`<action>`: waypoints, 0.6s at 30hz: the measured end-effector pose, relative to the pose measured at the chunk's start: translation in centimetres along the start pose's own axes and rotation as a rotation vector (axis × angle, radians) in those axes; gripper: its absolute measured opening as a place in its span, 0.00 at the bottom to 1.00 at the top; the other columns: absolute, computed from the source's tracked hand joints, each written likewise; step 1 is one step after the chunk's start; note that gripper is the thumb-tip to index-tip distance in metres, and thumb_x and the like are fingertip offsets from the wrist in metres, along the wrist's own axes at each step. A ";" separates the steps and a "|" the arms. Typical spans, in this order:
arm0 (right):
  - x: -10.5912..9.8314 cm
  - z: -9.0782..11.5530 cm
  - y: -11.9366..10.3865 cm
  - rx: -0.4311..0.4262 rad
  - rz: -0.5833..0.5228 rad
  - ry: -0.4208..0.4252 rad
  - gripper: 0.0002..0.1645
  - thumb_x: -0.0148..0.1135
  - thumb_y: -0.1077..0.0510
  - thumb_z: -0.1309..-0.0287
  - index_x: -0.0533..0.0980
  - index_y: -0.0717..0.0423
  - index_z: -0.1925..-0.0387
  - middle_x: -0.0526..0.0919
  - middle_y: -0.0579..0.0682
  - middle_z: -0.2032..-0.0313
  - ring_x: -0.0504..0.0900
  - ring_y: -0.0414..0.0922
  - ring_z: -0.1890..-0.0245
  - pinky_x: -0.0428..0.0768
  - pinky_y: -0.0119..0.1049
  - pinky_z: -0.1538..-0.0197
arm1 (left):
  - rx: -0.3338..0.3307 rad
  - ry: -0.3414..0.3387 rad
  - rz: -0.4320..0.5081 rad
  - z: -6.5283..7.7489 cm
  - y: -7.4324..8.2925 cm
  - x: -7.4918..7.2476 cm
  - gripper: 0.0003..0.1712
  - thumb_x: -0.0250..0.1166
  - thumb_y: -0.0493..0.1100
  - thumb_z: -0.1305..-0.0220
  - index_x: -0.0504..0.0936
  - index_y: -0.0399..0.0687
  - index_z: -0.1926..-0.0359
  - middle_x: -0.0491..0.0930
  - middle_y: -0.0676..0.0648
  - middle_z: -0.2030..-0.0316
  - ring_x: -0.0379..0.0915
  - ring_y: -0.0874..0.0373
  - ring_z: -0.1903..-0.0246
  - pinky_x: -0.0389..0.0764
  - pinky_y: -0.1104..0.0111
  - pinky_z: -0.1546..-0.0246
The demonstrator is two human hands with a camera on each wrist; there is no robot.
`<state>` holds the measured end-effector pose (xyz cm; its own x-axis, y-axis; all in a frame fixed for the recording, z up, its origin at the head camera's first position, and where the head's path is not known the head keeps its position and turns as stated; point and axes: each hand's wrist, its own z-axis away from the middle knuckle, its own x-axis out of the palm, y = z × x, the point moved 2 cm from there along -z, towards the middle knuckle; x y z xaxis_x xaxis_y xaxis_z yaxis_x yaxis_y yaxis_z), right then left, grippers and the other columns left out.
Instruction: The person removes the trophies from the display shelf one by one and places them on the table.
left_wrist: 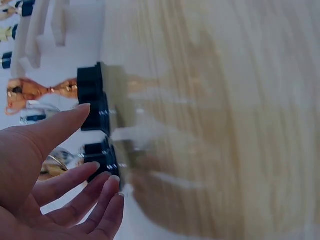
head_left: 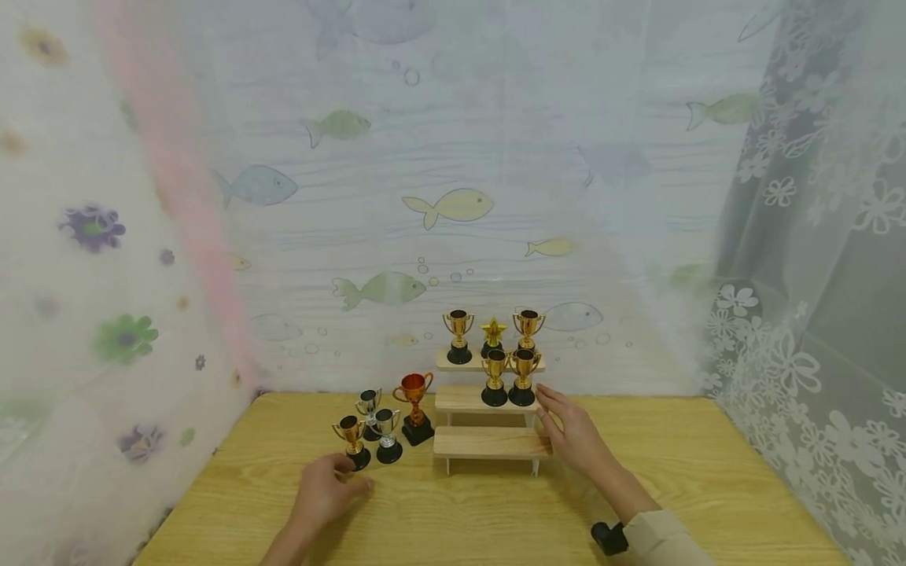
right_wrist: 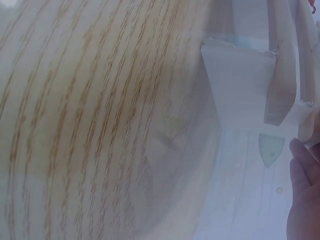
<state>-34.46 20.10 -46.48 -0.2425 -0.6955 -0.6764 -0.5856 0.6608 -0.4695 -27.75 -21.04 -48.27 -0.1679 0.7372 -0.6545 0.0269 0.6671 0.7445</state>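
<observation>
My left hand (head_left: 327,489) is beside a small gold trophy cup (head_left: 351,437) on a black base, its thumb spread away from the fingers. In the left wrist view the fingertips (left_wrist: 111,181) are right at a black base. Two silver trophy cups (head_left: 387,431) and a taller bronze-coloured trophy cup (head_left: 414,393) stand behind and to the right. My right hand (head_left: 576,436) is at the right side of a three-step wooden display stand (head_left: 488,444), fingers extended along the end of the middle step. Two gold cups (head_left: 523,376) stand on that step.
The stand's top step holds two gold cups (head_left: 458,334) and a gold star trophy (head_left: 493,334). The lowest step is bare wood. A small black object (head_left: 609,538) lies by my right sleeve. Patterned curtains (head_left: 453,157) enclose the wooden table (head_left: 665,448) at back and sides.
</observation>
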 end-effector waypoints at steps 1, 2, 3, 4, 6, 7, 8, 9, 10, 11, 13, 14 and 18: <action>0.0 0.0 0.0 0.002 -0.001 -0.002 0.24 0.56 0.62 0.25 0.72 0.72 0.35 0.72 0.65 0.32 0.71 0.66 0.33 0.71 0.61 0.35 | 0.005 -0.011 0.007 0.1 0.3 0.1 0.25 0.82 0.41 0.51 0.83 0.28 0.57 0.84 0.39 0.61 0.81 0.51 0.65 0.83 0.60 0.65; 0.0 0.0 0.1 0.003 0.001 -0.003 0.24 0.56 0.62 0.25 0.72 0.72 0.35 0.72 0.65 0.32 0.71 0.66 0.33 0.71 0.61 0.36 | 0.005 -0.023 0.020 0.2 0.6 0.2 0.25 0.82 0.41 0.50 0.84 0.28 0.56 0.84 0.39 0.60 0.81 0.51 0.64 0.83 0.60 0.66; 0.0 0.0 0.1 0.004 0.002 -0.003 0.24 0.56 0.62 0.25 0.72 0.72 0.35 0.72 0.65 0.32 0.71 0.66 0.33 0.71 0.61 0.36 | 0.010 -0.036 0.026 0.3 0.9 0.3 0.26 0.82 0.41 0.50 0.84 0.28 0.55 0.84 0.39 0.59 0.81 0.51 0.64 0.83 0.60 0.65; 0.0 0.0 0.1 0.003 0.004 -0.004 0.24 0.56 0.62 0.25 0.72 0.72 0.35 0.72 0.66 0.32 0.71 0.66 0.33 0.71 0.61 0.36 | 0.015 -0.046 0.029 0.4 1.2 0.4 0.26 0.82 0.41 0.50 0.84 0.28 0.54 0.84 0.39 0.59 0.81 0.51 0.63 0.83 0.60 0.65; 0.0 0.1 0.2 0.002 0.005 -0.002 0.24 0.56 0.62 0.25 0.72 0.73 0.35 0.72 0.66 0.32 0.72 0.66 0.34 0.72 0.61 0.36 | 0.024 -0.063 0.026 0.4 1.8 0.6 0.27 0.82 0.42 0.51 0.84 0.29 0.53 0.84 0.39 0.57 0.80 0.50 0.62 0.83 0.60 0.63; 0.0 0.1 0.2 0.002 0.006 -0.001 0.23 0.56 0.62 0.25 0.72 0.73 0.35 0.72 0.66 0.32 0.72 0.66 0.34 0.72 0.61 0.36 | 0.034 -0.071 0.017 0.4 2.1 0.8 0.27 0.82 0.42 0.51 0.84 0.30 0.53 0.84 0.40 0.57 0.80 0.50 0.61 0.83 0.59 0.62; 0.0 0.1 0.2 0.002 0.008 -0.001 0.23 0.56 0.63 0.25 0.72 0.73 0.35 0.72 0.66 0.32 0.72 0.66 0.34 0.72 0.60 0.36 | 0.039 -0.077 0.014 0.4 2.3 0.9 0.27 0.82 0.42 0.50 0.84 0.30 0.53 0.84 0.40 0.57 0.79 0.50 0.61 0.83 0.58 0.62; 0.0 0.1 0.2 0.002 0.008 -0.001 0.23 0.56 0.62 0.25 0.72 0.72 0.35 0.72 0.66 0.32 0.72 0.66 0.34 0.72 0.60 0.36 | 0.047 -0.082 0.009 0.4 2.5 1.0 0.26 0.82 0.42 0.50 0.85 0.31 0.53 0.85 0.40 0.57 0.79 0.50 0.61 0.83 0.58 0.61; 0.0 0.1 0.2 0.002 0.006 -0.001 0.23 0.56 0.63 0.26 0.72 0.73 0.35 0.72 0.66 0.32 0.72 0.66 0.34 0.72 0.60 0.36 | 0.054 -0.089 0.012 0.3 2.8 1.2 0.26 0.82 0.42 0.50 0.85 0.32 0.53 0.85 0.41 0.57 0.79 0.50 0.61 0.83 0.58 0.61; 0.0 0.1 0.2 0.003 0.004 -0.001 0.23 0.57 0.63 0.26 0.72 0.73 0.35 0.72 0.66 0.32 0.72 0.66 0.34 0.72 0.60 0.36 | 0.060 -0.095 0.014 0.3 3.0 1.4 0.25 0.82 0.42 0.50 0.85 0.33 0.54 0.85 0.41 0.57 0.79 0.51 0.60 0.83 0.58 0.61; 0.1 0.1 0.2 0.004 0.002 -0.004 0.24 0.57 0.63 0.26 0.72 0.73 0.35 0.72 0.66 0.32 0.72 0.66 0.33 0.72 0.60 0.36 | 0.076 -0.106 0.032 0.3 3.3 1.7 0.25 0.82 0.42 0.50 0.85 0.34 0.54 0.85 0.41 0.57 0.79 0.50 0.60 0.83 0.58 0.61; 0.1 0.1 0.2 0.006 0.001 -0.005 0.24 0.56 0.63 0.26 0.72 0.72 0.35 0.72 0.65 0.32 0.71 0.66 0.33 0.72 0.60 0.36 | 0.081 -0.109 0.045 0.3 3.5 1.9 0.24 0.82 0.42 0.50 0.85 0.34 0.54 0.85 0.41 0.56 0.80 0.50 0.60 0.83 0.58 0.62; 0.0 0.0 0.1 0.007 0.000 -0.007 0.24 0.56 0.62 0.25 0.72 0.72 0.34 0.71 0.65 0.31 0.71 0.65 0.33 0.72 0.60 0.36 | 0.135 -0.119 0.076 0.3 4.4 2.5 0.25 0.82 0.42 0.50 0.85 0.35 0.53 0.85 0.41 0.56 0.81 0.47 0.58 0.83 0.57 0.60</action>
<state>-34.48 20.13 -46.55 -0.2368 -0.6934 -0.6806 -0.5798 0.6629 -0.4737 -27.75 -16.18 -46.65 -0.0426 0.7883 -0.6138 0.1683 0.6113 0.7733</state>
